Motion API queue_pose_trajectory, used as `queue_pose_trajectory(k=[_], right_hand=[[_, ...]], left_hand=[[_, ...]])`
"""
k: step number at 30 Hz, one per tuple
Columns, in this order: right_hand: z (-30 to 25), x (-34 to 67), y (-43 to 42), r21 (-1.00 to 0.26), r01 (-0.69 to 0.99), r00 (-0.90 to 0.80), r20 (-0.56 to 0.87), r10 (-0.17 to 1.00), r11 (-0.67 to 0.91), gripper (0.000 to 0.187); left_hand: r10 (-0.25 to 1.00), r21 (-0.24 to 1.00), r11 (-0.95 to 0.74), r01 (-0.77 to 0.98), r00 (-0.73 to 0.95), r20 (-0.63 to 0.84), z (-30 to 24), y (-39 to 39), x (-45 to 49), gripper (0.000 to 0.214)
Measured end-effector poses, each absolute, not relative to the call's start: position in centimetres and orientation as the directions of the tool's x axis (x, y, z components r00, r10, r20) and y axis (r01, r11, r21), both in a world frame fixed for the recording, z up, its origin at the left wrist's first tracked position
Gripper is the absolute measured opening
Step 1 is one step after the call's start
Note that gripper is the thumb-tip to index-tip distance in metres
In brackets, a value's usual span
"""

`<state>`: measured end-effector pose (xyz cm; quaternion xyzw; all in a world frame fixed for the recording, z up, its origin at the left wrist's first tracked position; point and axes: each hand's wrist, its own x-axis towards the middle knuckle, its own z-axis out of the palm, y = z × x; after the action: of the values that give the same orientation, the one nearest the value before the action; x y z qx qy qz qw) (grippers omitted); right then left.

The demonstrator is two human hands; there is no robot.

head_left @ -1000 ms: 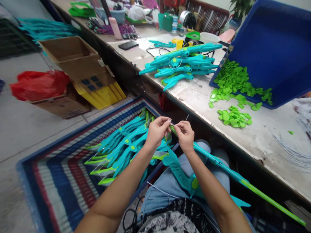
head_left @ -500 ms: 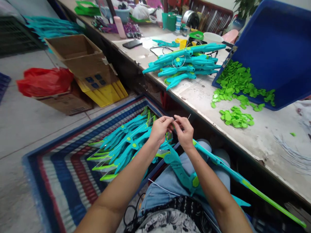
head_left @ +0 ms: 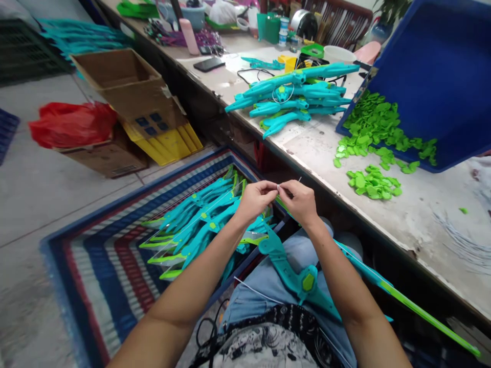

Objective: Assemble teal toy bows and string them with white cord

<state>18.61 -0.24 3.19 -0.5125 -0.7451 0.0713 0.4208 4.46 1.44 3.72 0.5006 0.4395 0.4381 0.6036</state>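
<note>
Above my lap, the fingertips of my left hand (head_left: 253,200) and my right hand (head_left: 301,203) meet, each pinching a thin white cord (head_left: 278,187). Fingers cover most of the cord there; a short tip pokes out beyond the right hand. A teal and lime-green toy bow (head_left: 284,266) lies over my thighs, partly behind my right forearm. Another stretch of white string (head_left: 255,291) crosses my jeans. To the left, several strung toy bows (head_left: 203,214) are stacked in a bin lined with striped cloth (head_left: 130,255).
On the worktable (head_left: 387,225) to the right are a pile of teal bow parts (head_left: 303,97), a tipped blue tub (head_left: 433,87) spilling green plastic pieces (head_left: 374,183), and loose white strings (head_left: 460,243). Cardboard boxes (head_left: 130,92) and a red bag (head_left: 72,122) stand on the floor.
My right hand has shifted slightly right and turned, its fingers more curled. Both hands still pinch the cord, and a small white bit now shows between the fingertips.
</note>
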Motion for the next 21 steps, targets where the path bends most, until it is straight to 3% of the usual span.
queue_pose_trajectory(k=[4, 7, 13, 16, 19, 21], right_hand=[[2.9, 18.9, -0.4, -0.612, 0.660, -0.037, 0.553, 0.832, 0.436, 0.019], [2.6, 19.2, -0.6, -0.658, 0.623, -0.050, 0.506, 0.861, 0.423, 0.018], [1.5, 19.7, -1.1, -0.500, 0.734, -0.198, 0.492, 0.848, 0.461, 0.022], [0.2, 19.7, -0.9, -0.402, 0.828, -0.166, 0.491, 0.855, 0.392, 0.021], [-1.1, 19.5, -0.8, -0.425, 0.852, -0.096, 0.450, 0.888, 0.307, 0.017], [-1.5, 19.2, -1.2, -0.465, 0.831, -0.096, 0.421, 0.902, 0.306, 0.016]], left_hand=[[0.994, 0.999, -0.025, 0.043, 0.105, 0.020, 2.6, 1.6, 5.0, 0.019], [0.990, 0.990, -0.050, 0.129, 0.138, 0.032, 2.0, 1.5, 4.9, 0.020], [0.971, 0.974, -0.088, 0.209, 0.236, 0.037, 0.3, 0.9, 4.1, 0.024], [0.963, 0.956, -0.153, 0.249, 0.253, 0.088, -0.5, 0.9, 4.3, 0.019], [0.953, 0.970, -0.162, 0.180, 0.283, 0.106, -0.7, 0.7, 4.1, 0.015], [0.969, 0.982, -0.141, 0.123, 0.219, 0.112, -1.0, -0.3, 2.7, 0.019]])
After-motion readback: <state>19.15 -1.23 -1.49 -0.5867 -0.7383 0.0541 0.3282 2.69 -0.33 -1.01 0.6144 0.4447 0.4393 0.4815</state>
